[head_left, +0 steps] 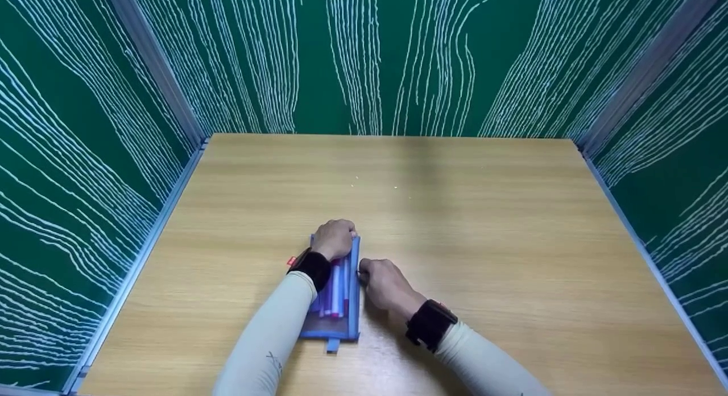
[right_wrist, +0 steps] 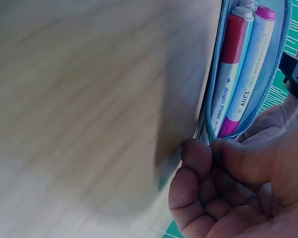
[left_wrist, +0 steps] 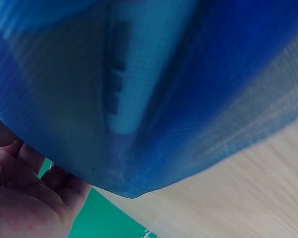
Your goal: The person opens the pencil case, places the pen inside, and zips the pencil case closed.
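A blue mesh pencil case (head_left: 354,310) lies lengthwise on the table, with its zipped edge along the right side. My left hand (head_left: 334,238) grips the far end of it; in the left wrist view that hand's fingers (left_wrist: 72,191) curl at the edge of the mesh. My right hand (head_left: 389,285) is at the right edge, thumb and forefinger pinching the zipper pull, which the fingertips mostly hide. Through the unzipped stretch, the right wrist view shows a red-capped marker (right_wrist: 232,42) and a pink-capped marker (right_wrist: 253,62) side by side inside.
The wooden table (head_left: 489,214) carries a few tiny white specks (head_left: 356,178) beyond the case. Green walls (head_left: 313,60) with white wavy lines enclose the left, back and right sides. A blue tab (head_left: 333,345) sticks out at the near end of the case.
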The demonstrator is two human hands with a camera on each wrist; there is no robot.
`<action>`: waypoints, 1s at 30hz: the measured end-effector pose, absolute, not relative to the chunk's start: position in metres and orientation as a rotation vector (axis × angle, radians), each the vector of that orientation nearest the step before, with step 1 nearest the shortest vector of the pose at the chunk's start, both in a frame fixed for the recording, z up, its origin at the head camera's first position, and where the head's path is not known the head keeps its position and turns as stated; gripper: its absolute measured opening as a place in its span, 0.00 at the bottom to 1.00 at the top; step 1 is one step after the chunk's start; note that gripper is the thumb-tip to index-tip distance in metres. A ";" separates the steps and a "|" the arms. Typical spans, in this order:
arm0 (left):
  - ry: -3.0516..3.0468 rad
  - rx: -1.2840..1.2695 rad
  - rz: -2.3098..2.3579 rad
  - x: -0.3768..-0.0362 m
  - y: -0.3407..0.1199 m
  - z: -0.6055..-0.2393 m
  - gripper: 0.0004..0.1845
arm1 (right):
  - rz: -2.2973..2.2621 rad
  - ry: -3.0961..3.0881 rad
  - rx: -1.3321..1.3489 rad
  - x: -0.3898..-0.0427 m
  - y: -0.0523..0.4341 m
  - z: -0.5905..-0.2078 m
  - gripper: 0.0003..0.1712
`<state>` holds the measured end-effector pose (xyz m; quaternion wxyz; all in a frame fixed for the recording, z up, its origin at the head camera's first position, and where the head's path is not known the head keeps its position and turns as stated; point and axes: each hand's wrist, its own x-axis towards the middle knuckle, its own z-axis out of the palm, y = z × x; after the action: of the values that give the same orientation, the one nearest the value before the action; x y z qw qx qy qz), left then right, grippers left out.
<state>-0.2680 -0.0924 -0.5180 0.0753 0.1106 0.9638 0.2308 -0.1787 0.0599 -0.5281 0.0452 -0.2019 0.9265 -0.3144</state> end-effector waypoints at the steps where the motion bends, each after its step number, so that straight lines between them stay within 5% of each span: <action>1: 2.891 0.330 0.683 -0.268 -0.092 -0.518 0.11 | -0.961 2.830 -0.618 -0.179 0.060 -0.528 0.14; 30: 2.900 0.313 0.652 -0.269 -0.091 -0.519 0.09 | -0.922 2.827 -0.690 -0.171 0.062 -0.527 0.13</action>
<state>-0.2693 -0.0906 -0.5194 0.0765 0.1043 0.9675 0.2174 -0.1707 0.0617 -0.5266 0.0445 -0.2258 0.9252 -0.3017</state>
